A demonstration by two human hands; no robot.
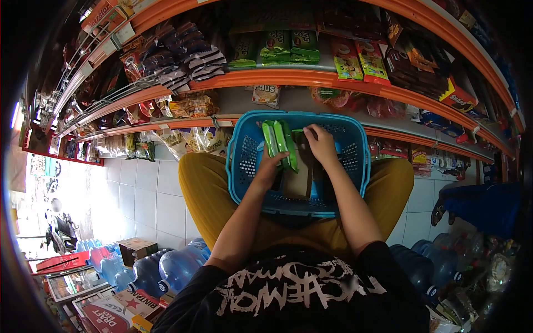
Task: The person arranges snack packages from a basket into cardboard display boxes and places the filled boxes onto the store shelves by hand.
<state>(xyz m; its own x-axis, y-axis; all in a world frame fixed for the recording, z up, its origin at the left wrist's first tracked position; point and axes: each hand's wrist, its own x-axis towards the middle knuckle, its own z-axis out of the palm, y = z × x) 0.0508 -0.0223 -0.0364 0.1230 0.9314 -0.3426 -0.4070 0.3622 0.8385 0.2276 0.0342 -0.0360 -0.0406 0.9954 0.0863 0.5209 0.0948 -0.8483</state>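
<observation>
A blue plastic basket (300, 211) rests between the person's knees. My left hand (270, 166) is wrapped round several slim green packets (280, 141), held upright over the basket's left half. At the basket's far side, right of the packets, my right hand (320, 145) has its fingers pinched on the end of something green, too small to make out. Below the hands, a brown cardboard piece (297, 182) lies inside the basket.
Orange-edged shelves (266, 77) with snack packs curve across the front. Blue water bottles (180, 266) stand at the lower left, more (413, 269) at the lower right. A person in blue (480, 205) is at the right.
</observation>
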